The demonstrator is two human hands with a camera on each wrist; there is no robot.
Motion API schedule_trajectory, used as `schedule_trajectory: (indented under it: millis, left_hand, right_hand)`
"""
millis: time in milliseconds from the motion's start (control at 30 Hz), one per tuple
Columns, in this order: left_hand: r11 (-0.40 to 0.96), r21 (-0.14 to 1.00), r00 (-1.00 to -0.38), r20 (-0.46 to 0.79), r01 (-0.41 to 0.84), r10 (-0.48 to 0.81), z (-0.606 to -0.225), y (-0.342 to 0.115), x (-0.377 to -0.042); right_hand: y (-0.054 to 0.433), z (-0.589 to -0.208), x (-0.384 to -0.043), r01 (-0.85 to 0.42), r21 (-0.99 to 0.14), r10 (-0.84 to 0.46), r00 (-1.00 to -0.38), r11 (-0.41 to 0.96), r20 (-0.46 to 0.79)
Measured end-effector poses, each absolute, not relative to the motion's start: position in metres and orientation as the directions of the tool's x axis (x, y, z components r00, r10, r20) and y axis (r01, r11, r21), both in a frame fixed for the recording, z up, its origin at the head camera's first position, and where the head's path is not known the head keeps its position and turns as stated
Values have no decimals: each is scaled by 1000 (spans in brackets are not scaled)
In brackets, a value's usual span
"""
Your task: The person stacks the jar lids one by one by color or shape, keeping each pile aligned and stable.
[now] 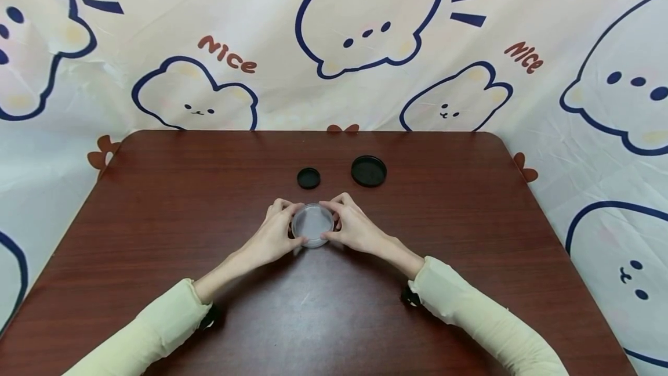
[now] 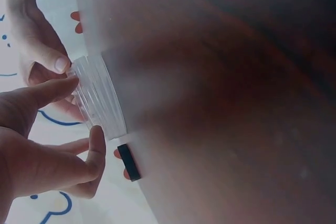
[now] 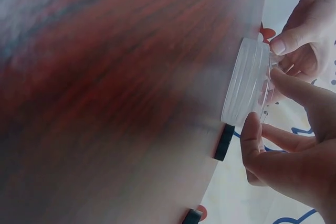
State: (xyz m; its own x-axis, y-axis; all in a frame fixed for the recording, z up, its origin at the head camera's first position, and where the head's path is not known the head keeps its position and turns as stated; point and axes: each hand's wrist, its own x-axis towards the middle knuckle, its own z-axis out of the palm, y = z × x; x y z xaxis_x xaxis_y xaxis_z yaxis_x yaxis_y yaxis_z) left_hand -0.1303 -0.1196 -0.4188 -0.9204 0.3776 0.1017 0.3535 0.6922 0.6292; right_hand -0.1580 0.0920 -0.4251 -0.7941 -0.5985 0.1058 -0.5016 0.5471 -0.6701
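A clear round plastic dish (image 1: pixel 312 222) sits on the table in front of the person. From the side, the left wrist view shows a stack of clear ridged layers (image 2: pixel 102 98), standing flat on the wood. My left hand (image 1: pixel 273 232) holds its left rim between thumb and fingers. Opposite it, the right hand (image 1: pixel 357 228) grips the right rim the same way. Fingertips of both hands are at the uppermost layer, where a thin clear edge (image 3: pixel 269 85) shows above the cloudier body in the right wrist view.
Beyond the hands lie a small black round shallow lid (image 1: pixel 308 178) and, to its right, a larger black one (image 1: pixel 369 171). The brown wooden table (image 1: pixel 172 208) ends at a far edge against a cartoon-printed cloth (image 1: pixel 282 97).
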Motion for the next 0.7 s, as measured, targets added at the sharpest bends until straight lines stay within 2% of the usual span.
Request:
schedule_trajectory:
  millis: [700]
  left_hand:
    - [692, 644, -923, 56, 325, 381, -421, -123, -130]
  right_hand:
    - [88, -428, -157, -521, -633, -610, -787, 573, 96]
